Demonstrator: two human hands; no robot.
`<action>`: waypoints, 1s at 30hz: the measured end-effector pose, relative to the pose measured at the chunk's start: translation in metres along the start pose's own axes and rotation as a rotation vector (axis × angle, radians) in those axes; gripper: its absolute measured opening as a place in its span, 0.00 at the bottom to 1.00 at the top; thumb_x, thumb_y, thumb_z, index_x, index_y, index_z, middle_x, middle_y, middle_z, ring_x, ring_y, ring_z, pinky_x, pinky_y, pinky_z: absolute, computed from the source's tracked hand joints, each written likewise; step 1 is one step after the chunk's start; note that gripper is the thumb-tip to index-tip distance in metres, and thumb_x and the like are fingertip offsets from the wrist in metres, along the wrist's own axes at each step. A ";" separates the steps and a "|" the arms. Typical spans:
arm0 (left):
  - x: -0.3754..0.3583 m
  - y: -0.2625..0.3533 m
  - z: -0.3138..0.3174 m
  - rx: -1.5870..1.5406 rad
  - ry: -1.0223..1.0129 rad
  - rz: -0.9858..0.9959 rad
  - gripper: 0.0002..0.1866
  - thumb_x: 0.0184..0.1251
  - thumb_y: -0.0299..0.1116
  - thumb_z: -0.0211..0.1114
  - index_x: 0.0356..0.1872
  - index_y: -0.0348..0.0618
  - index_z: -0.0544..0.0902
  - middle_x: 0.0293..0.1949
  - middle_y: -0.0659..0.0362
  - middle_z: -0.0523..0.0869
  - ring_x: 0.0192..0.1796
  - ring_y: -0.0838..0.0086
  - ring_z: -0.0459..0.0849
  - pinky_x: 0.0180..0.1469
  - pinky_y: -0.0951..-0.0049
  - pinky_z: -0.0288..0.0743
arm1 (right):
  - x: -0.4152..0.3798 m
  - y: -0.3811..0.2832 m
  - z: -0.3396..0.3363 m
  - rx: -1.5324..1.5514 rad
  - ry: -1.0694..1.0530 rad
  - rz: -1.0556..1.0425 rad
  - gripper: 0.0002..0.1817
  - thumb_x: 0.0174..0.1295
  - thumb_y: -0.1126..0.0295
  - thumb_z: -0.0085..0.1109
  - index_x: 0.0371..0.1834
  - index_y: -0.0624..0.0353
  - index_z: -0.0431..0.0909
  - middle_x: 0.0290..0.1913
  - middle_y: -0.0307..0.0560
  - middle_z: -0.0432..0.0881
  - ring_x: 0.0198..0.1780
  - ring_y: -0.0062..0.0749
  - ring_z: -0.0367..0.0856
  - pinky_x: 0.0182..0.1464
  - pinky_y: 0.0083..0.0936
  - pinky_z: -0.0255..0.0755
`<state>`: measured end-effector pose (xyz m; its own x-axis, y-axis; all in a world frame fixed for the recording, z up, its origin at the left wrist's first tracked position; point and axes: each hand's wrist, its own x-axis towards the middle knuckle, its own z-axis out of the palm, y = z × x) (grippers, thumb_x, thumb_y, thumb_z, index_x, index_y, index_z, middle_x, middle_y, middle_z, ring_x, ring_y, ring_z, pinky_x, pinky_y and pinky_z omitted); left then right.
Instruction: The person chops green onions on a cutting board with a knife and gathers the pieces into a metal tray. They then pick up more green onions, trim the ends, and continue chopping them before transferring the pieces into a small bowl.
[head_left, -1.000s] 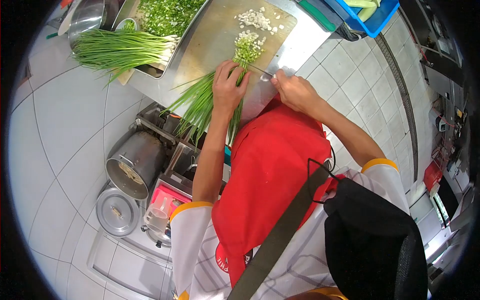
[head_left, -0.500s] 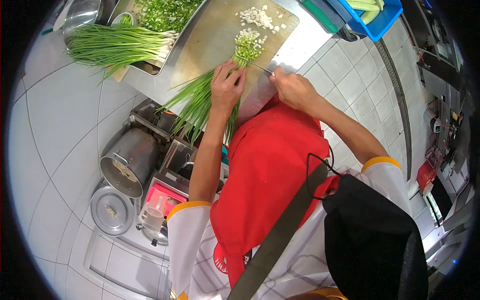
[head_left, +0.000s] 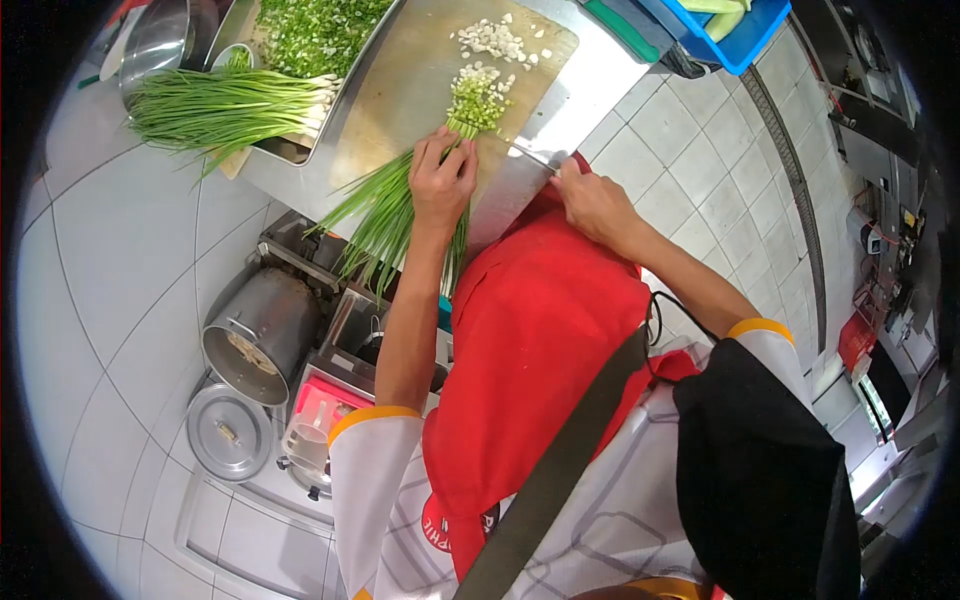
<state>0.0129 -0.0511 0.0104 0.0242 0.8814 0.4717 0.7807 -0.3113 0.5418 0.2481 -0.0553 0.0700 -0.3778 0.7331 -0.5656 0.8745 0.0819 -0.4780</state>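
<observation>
My left hand is closed around a bunch of green onions, near its cut end on the cutting board. The long leaves trail down past my wrist and over the table edge. In my right hand is a knife, its thin blade pointing left toward the bunch; a gap separates the tip from the onions. Chopped pale-green pieces lie just beyond my left fingers. Farther back is a small scatter of white slices.
At the left, whole green onions lie across a metal tray holding chopped greens. A blue basket is at the upper right. A large pot and a lid are below left.
My right hand has drawn the knife back to the right, away from the bunch's cut end. My left hand keeps its grip. The whole view has shifted slightly.
</observation>
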 end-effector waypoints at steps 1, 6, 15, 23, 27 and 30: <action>0.000 0.000 0.000 0.000 0.002 -0.002 0.06 0.52 0.20 0.74 0.28 0.39 0.85 0.37 0.55 0.84 0.44 0.57 0.86 0.47 0.63 0.83 | -0.005 0.007 0.002 -0.006 -0.001 0.002 0.16 0.79 0.59 0.39 0.45 0.64 0.64 0.28 0.67 0.82 0.32 0.68 0.83 0.36 0.57 0.76; 0.000 0.000 -0.001 -0.040 0.004 -0.025 0.06 0.51 0.20 0.75 0.29 0.39 0.85 0.38 0.55 0.85 0.45 0.57 0.85 0.47 0.63 0.82 | -0.015 0.019 -0.005 0.017 -0.023 -0.023 0.17 0.79 0.58 0.38 0.43 0.64 0.63 0.27 0.68 0.82 0.32 0.71 0.81 0.37 0.60 0.74; 0.002 0.001 -0.004 -0.043 -0.012 -0.045 0.07 0.50 0.21 0.76 0.31 0.41 0.87 0.38 0.55 0.85 0.44 0.59 0.84 0.46 0.65 0.81 | 0.021 -0.012 -0.008 -0.054 0.123 -0.163 0.13 0.76 0.62 0.45 0.43 0.63 0.67 0.21 0.65 0.80 0.26 0.65 0.83 0.30 0.56 0.76; 0.002 -0.001 -0.003 -0.046 -0.018 -0.057 0.07 0.50 0.22 0.76 0.30 0.41 0.87 0.38 0.56 0.85 0.44 0.60 0.84 0.45 0.65 0.80 | 0.028 -0.022 -0.011 -0.037 0.051 -0.125 0.16 0.78 0.60 0.42 0.44 0.66 0.65 0.24 0.69 0.81 0.30 0.67 0.83 0.32 0.56 0.77; 0.002 0.000 -0.006 -0.018 -0.024 -0.053 0.07 0.50 0.22 0.76 0.30 0.42 0.87 0.38 0.57 0.85 0.44 0.60 0.84 0.45 0.65 0.80 | 0.044 -0.030 0.011 -0.050 0.174 -0.171 0.15 0.77 0.61 0.43 0.44 0.66 0.65 0.24 0.67 0.81 0.29 0.65 0.84 0.30 0.54 0.78; 0.003 -0.001 -0.003 -0.012 -0.022 -0.028 0.08 0.49 0.21 0.78 0.31 0.40 0.88 0.38 0.54 0.86 0.43 0.58 0.85 0.44 0.64 0.79 | 0.038 -0.034 0.007 -0.035 0.125 -0.109 0.16 0.77 0.60 0.42 0.46 0.66 0.67 0.31 0.67 0.84 0.35 0.65 0.85 0.36 0.57 0.79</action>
<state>0.0103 -0.0493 0.0137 0.0159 0.8975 0.4407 0.7737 -0.2903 0.5631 0.2021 -0.0352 0.0602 -0.4323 0.7969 -0.4221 0.8412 0.1879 -0.5070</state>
